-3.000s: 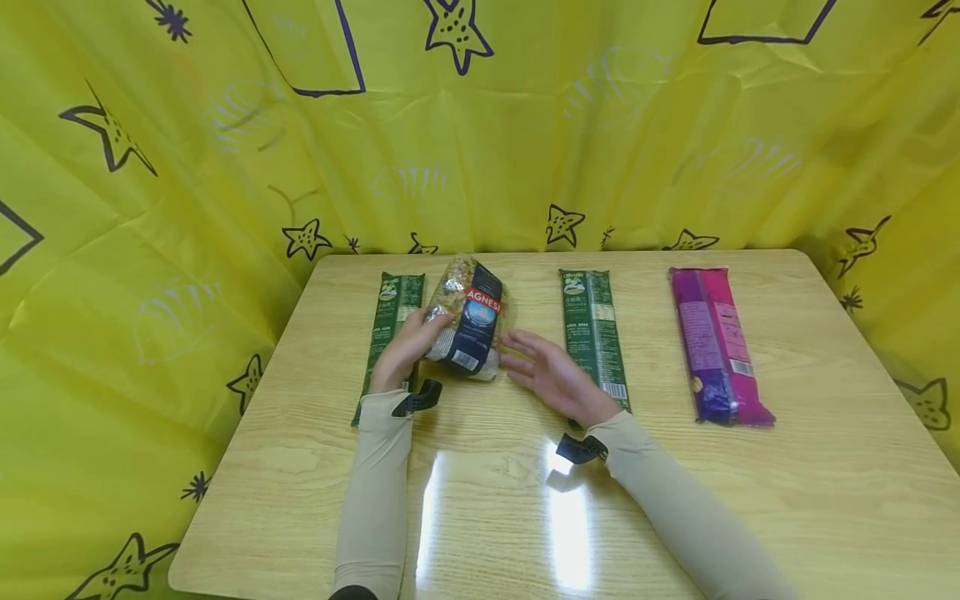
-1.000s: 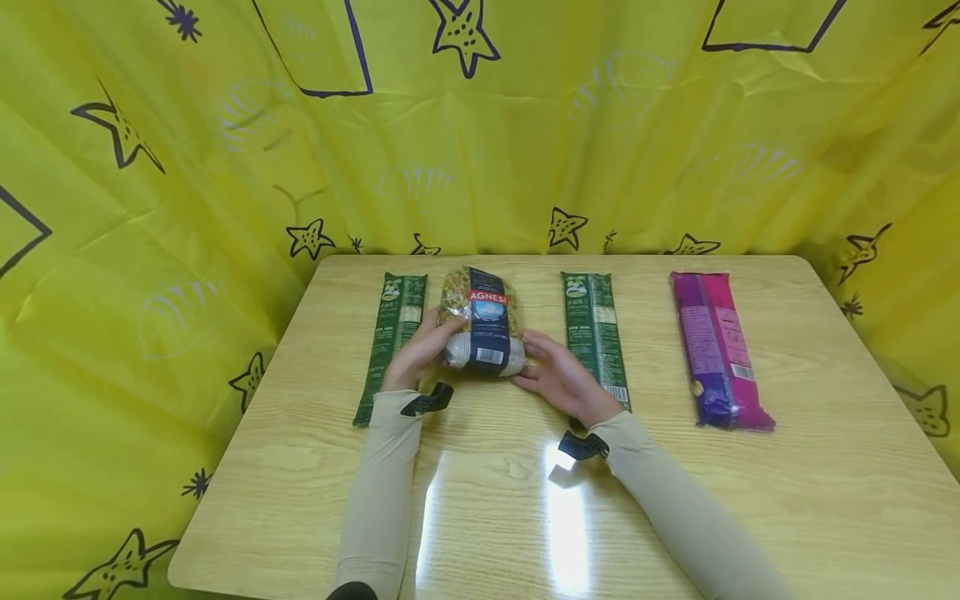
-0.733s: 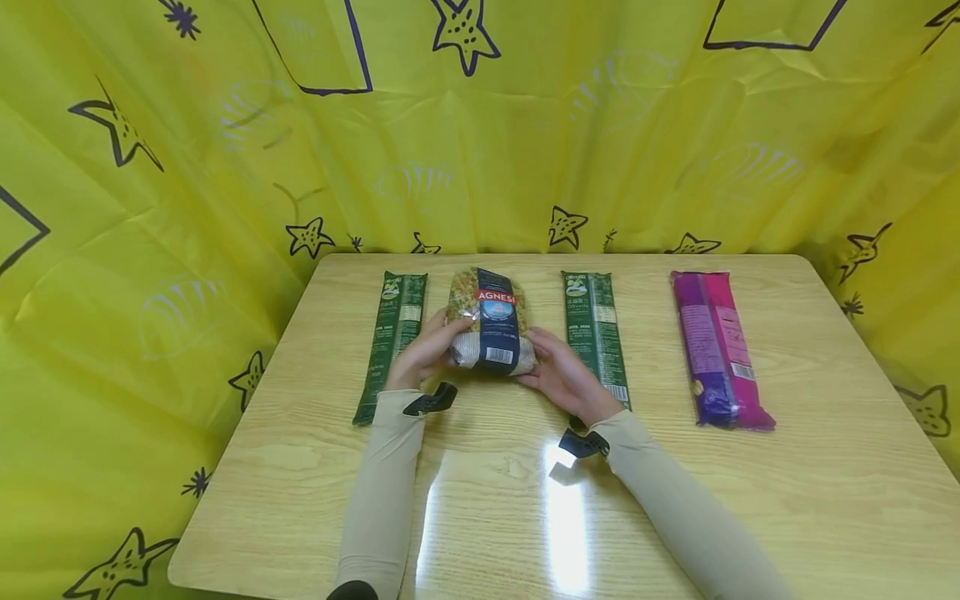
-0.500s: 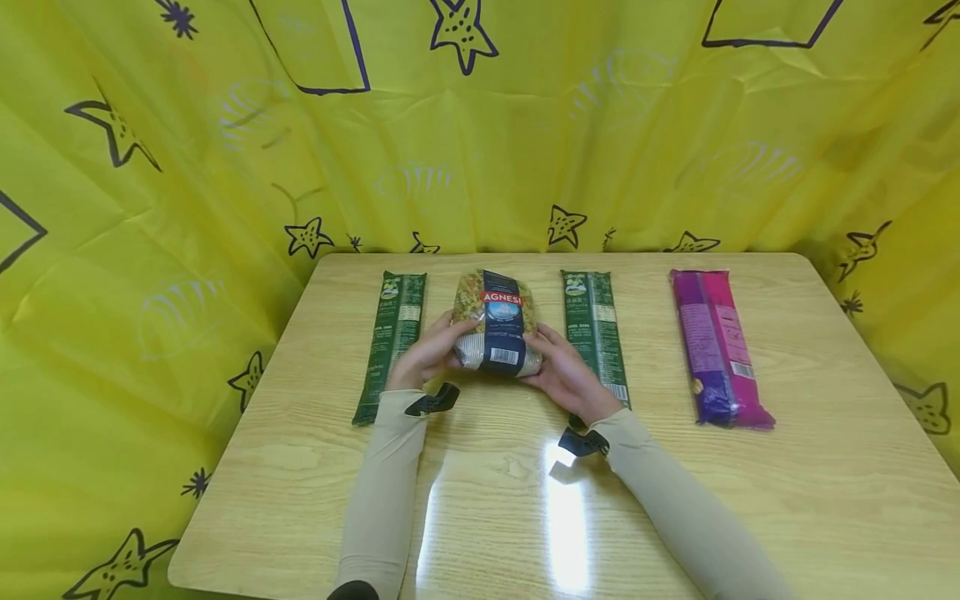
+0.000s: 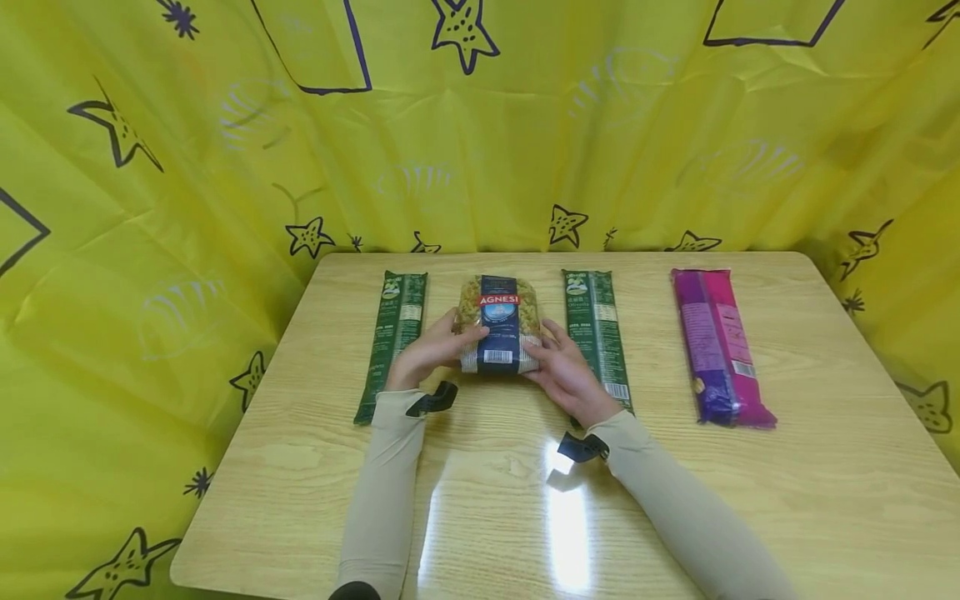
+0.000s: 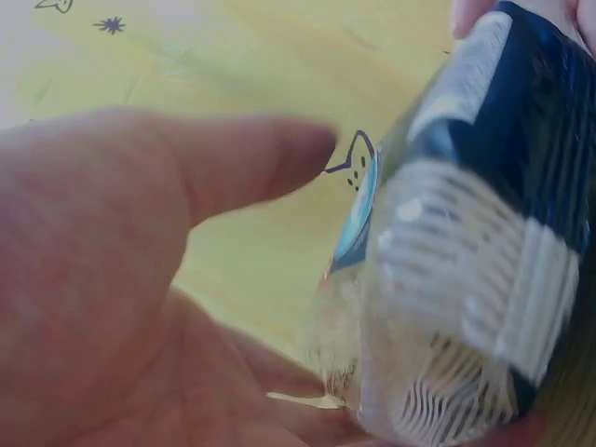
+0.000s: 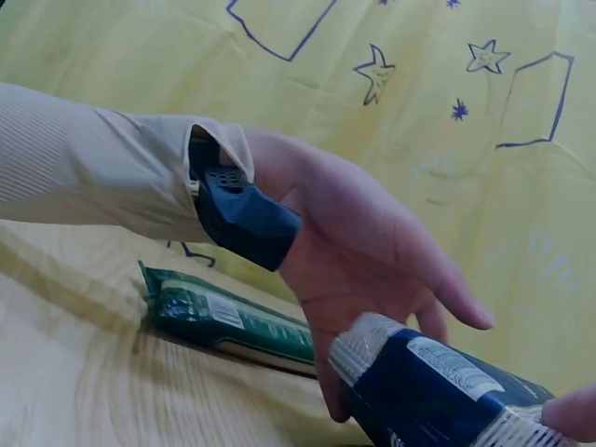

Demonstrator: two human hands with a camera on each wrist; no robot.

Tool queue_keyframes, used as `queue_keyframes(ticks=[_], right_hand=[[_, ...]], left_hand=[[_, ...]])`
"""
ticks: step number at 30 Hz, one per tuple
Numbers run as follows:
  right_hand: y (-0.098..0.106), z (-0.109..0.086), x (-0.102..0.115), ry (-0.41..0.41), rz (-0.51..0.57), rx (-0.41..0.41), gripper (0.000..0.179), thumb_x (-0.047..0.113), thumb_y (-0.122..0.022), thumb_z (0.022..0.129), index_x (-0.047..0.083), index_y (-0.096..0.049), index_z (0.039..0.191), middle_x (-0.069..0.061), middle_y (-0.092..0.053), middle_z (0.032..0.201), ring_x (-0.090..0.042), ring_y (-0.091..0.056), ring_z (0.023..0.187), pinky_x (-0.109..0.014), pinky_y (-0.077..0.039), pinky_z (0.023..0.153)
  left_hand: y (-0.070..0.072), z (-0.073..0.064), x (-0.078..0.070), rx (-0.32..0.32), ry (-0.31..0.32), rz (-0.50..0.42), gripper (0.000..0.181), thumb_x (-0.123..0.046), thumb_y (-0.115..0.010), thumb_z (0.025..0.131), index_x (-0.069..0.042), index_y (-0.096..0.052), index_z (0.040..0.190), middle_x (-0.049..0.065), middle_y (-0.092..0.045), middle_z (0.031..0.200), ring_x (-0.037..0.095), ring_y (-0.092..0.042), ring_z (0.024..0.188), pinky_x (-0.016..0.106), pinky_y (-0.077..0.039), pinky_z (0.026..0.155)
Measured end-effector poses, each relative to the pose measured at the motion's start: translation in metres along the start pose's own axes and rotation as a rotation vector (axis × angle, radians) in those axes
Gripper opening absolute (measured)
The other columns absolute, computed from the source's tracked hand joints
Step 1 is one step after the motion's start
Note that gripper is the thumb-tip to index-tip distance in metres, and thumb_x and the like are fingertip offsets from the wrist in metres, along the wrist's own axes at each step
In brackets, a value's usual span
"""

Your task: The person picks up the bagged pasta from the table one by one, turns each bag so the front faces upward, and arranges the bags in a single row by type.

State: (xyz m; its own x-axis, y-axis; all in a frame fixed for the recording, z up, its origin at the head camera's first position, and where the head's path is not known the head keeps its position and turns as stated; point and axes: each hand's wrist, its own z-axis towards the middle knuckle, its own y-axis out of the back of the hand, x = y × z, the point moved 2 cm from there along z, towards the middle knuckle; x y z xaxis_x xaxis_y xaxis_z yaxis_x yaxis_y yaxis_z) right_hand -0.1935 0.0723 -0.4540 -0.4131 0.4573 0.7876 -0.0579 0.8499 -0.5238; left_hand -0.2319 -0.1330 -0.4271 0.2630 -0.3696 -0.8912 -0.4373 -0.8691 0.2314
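A clear bag of pasta (image 5: 499, 321) with a dark blue label and a red AGNESI band is between both hands, label up. My left hand (image 5: 435, 346) holds its left side, thumb over the label's edge. In the left wrist view the left thumb (image 6: 251, 158) is straight, and fingers reach under the bag's striped end (image 6: 456, 270). At the bag's lower right corner, my right hand (image 5: 570, 379) holds it with fingers low and thumb above. The right wrist view shows that hand (image 7: 363, 233) around the striped corner. The underside of the bag is hidden.
Long green packs lie on either side, one at left (image 5: 396, 333) and one at right (image 5: 592, 329), partly behind the right hand. A purple and pink pack (image 5: 720, 346) lies farther right. A yellow curtain (image 5: 480, 167) hangs behind the wooden table (image 5: 495, 500).
The pasta bag has moved right, away from the left green pack, and turned from tilted to straight. My right hand, apart from it at first, now holds its right corner.
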Motion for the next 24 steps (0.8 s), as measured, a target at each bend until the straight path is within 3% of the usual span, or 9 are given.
queue_keyframes(ticks=[4, 9, 16, 24], right_hand=[[-0.0028, -0.0015, -0.0001, -0.005, 0.002, -0.003, 0.078, -0.003, -0.041, 0.1, 0.02, 0.004, 0.159, -0.013, -0.004, 0.166, -0.038, -0.027, 0.148, -0.056, -0.031, 0.119], [-0.0031, -0.0008, -0.0007, -0.01, -0.012, 0.013, 0.078, -0.002, -0.041, 0.1, 0.02, 0.006, 0.159, -0.013, -0.003, 0.166, -0.038, -0.026, 0.148, -0.057, -0.029, 0.119], [-0.0002, 0.0015, 0.0005, -0.013, -0.004, 0.033, 0.079, -0.002, -0.04, 0.101, 0.021, 0.008, 0.159, -0.01, 0.004, 0.167, -0.037, -0.022, 0.15, -0.058, -0.025, 0.121], [0.0016, 0.0051, 0.0021, -0.008, 0.027, 0.049, 0.081, -0.003, -0.041, 0.099, 0.021, 0.009, 0.159, -0.01, 0.001, 0.167, -0.034, -0.02, 0.152, -0.05, -0.022, 0.124]], left_hand=[[-0.0016, 0.0014, -0.0008, 0.053, -0.069, 0.015, 0.086, -0.03, -0.072, 0.09, -0.017, -0.019, 0.156, 0.012, -0.051, 0.142, 0.032, -0.052, 0.129, 0.051, -0.042, 0.112], [-0.0026, 0.0037, 0.0013, 0.028, -0.107, 0.053, 0.098, -0.022, -0.082, 0.079, -0.018, -0.021, 0.156, 0.009, -0.056, 0.137, 0.028, -0.054, 0.126, 0.047, -0.037, 0.116], [-0.0038, 0.0054, 0.0022, -0.02, -0.098, 0.082, 0.105, -0.023, -0.086, 0.074, -0.018, -0.021, 0.157, 0.01, -0.054, 0.14, 0.03, -0.053, 0.129, 0.048, -0.035, 0.117], [-0.0057, 0.0074, 0.0019, -0.052, -0.099, 0.106, 0.106, -0.025, -0.086, 0.074, -0.018, -0.021, 0.157, 0.01, -0.054, 0.14, 0.03, -0.053, 0.128, 0.048, -0.036, 0.116]])
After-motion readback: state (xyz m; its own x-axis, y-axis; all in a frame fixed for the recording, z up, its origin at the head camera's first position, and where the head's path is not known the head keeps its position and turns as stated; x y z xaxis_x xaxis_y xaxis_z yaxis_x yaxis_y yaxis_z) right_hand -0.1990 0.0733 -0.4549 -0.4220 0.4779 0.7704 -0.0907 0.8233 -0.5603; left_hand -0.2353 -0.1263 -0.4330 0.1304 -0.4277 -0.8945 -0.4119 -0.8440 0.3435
